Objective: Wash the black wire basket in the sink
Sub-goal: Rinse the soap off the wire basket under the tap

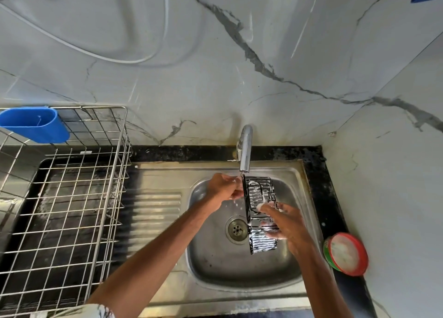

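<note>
The black wire basket [260,213], streaked with white suds, is held over the steel sink [215,265], tilted on its long side under the tap [245,150]. My right hand [286,224] grips its right side, soapy fingers curled over the wires. My left hand [224,188] is at the basket's upper left edge, just below the spout, with the fingers curled against the rim. A thin stream of water falls from the spout onto that corner.
A steel wire dish rack [72,198] stands on the draining board at left, with a blue plastic holder [36,123] hung on its back. A red-and-green tub of white soap [346,253] sits on the black counter right of the sink. The drain [237,229] is uncovered.
</note>
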